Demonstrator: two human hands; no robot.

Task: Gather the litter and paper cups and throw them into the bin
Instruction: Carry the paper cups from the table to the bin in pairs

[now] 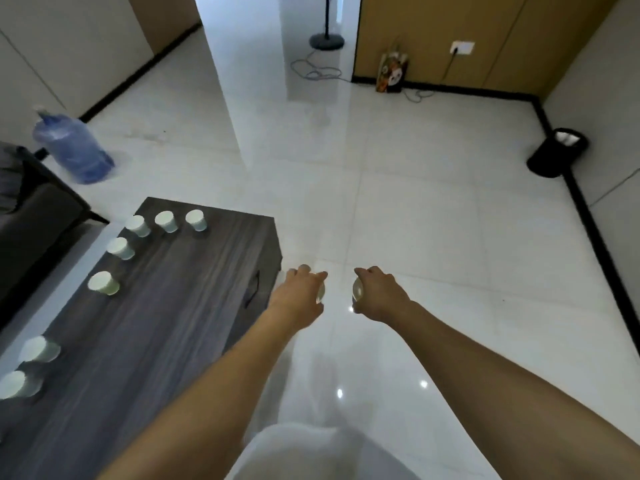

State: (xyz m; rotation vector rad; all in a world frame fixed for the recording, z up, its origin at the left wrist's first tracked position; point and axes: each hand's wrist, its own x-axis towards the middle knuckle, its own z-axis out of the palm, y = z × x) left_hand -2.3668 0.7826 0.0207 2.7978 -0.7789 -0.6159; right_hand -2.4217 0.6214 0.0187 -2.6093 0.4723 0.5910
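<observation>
There is one view only, from the camera on my head, looking forward and steeply down along both my outstretched forearms over the white tiled floor (415,220). Its wide angle bends the room's edges: the dark worktop (166,306) sits close at my lower left, and the black bin (554,157) stands far off against the right wall. With no second camera, no part of the scene is shared.

Open white floor (398,209) lies between the hands and the black bin (557,154) by the right wall. The dark table (173,306) with its paper cups (166,221) blocks the left side; a water bottle (72,148) stands beyond it.
</observation>
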